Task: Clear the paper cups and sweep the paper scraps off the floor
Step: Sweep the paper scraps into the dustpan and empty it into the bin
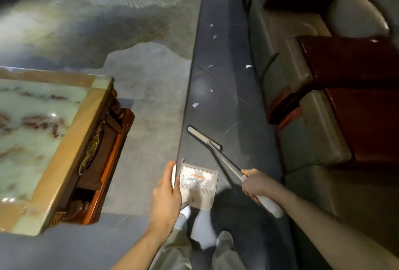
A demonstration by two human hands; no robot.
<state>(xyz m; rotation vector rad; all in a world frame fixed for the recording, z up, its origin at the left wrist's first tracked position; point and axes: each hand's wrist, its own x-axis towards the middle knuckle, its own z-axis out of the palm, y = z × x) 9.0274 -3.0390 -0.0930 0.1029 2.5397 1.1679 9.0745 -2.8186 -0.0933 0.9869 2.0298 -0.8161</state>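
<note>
My left hand (167,192) grips the handle of a pale dustpan (198,185) held just above the dark floor strip, with white scraps lying inside it. My right hand (257,185) grips the white grip of a long broom handle; the broom head (204,138) rests on the floor ahead of the dustpan. Several white paper scraps lie further along the strip, the nearest scrap (195,105) just beyond the broom head, another scrap (248,66) near the sofa base. No paper cup is in view.
A marble-topped wooden table (71,140) stands at the left. A patterned rug (108,32) covers the floor beyond it. Sofas with dark red cushions (345,71) line the right side. My feet in white socks (203,233) stand below the dustpan.
</note>
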